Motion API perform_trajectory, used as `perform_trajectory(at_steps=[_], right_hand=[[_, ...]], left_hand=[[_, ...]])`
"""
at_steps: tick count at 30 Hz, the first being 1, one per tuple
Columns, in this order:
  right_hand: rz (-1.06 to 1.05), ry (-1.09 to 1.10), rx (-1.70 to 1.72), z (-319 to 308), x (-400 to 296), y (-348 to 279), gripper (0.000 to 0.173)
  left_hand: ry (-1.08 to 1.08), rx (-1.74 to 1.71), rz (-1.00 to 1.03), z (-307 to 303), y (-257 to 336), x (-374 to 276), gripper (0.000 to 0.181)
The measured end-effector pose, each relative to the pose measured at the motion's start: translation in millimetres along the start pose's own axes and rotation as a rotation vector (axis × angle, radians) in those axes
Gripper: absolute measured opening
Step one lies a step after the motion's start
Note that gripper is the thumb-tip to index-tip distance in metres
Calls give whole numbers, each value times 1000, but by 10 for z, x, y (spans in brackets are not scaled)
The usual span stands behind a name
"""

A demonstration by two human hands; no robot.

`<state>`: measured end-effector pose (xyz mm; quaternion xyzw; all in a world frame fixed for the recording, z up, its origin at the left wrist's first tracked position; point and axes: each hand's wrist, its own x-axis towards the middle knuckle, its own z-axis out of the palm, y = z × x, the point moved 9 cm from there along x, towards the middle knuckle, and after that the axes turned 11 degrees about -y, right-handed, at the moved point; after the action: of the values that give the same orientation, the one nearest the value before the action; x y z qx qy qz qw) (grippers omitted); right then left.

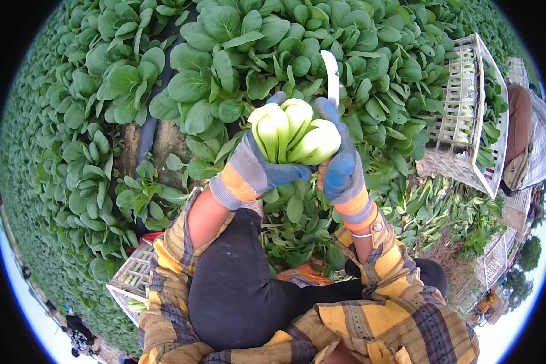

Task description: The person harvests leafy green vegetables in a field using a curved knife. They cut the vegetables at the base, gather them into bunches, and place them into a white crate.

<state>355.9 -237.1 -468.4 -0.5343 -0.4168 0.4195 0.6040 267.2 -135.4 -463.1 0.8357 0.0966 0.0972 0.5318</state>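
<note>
My left hand [268,157], in a grey and blue work glove with an orange band, is closed around several pale green bok choy heads [300,134], their stem bases facing up. My right hand [343,154], gloved alike, grips a knife by its wooden handle [321,172] and touches the right side of the heads. The knife's curved metal blade [332,75] points away from me, beyond the right hand. The leaves of the held heads hang below the hands.
Bok choy plants [227,27] grow densely ahead and to the left, beside a dark hose [148,136]. A white plastic crate [464,109] with greens stands at right, near another person [525,136]. Cut leaves [441,214] lie at right. Another crate [134,268] is at my left.
</note>
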Motion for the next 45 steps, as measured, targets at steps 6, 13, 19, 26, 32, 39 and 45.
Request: perform_trajectory(at_steps=[6,13,19,26,32,39,45], right_hand=[[560,-18,-13,86,-65,885,63],[561,-183,-214,274,96,1638,49],[700,-137,-56,343,468,1970,50],[746,-83,50,322,562,2424,28],[712,39,82,315,558,2486,36],[744,-72,71,347,660,2430,36],[836,-198,-83,309,727,2593,32]], left_hand=[[-504,474,-576,-396,-527,-355,99],[-758,818,-763,-403,-777,-205,95],[-662,889,-860,-694,-1187,220,85],[-433,829,-997,-863,-1626,-307,81],[-362,744,-1069,-813,-1745,-640,109],[-369,867,-932,-887,-1747,-534,89],[-205,1002,-807,-785,-1729,-748,72]])
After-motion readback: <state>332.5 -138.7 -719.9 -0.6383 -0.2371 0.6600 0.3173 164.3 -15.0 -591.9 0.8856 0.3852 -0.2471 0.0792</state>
